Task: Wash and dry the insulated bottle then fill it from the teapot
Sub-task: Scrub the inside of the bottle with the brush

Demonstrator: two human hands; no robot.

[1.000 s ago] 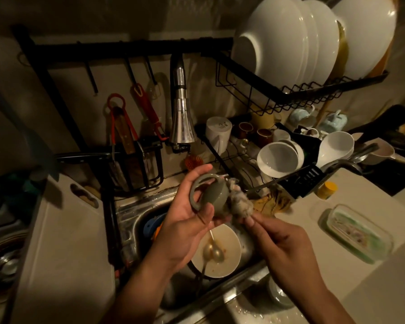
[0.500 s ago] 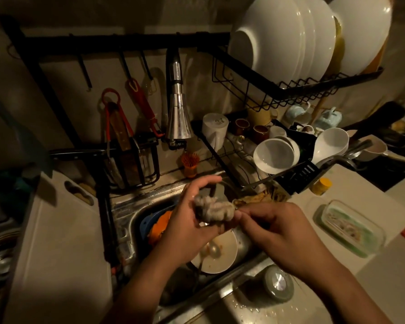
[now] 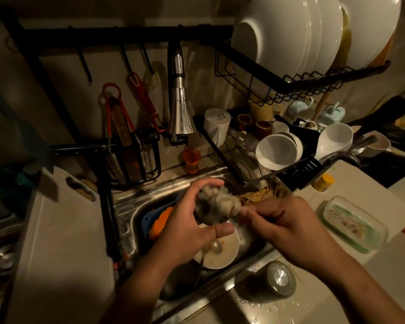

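Since a second ago the scrubber (image 3: 220,203) has slid from the lid's side right over it, so the grey bottle lid (image 3: 206,218) in my left hand (image 3: 187,232) is nearly hidden and its loop no longer shows. My left fingers curl round the lid above the sink (image 3: 147,195), mid-view. My right hand (image 3: 288,225), at 3 o'clock from the lid, pinches the scrubber's end. The insulated bottle (image 3: 279,280) stands untouched on the wet counter (image 3: 243,309) at 5 o'clock. I judge the lid is mid-scrub, and rinsing under the faucet (image 3: 180,113), at 12 o'clock, comes next.
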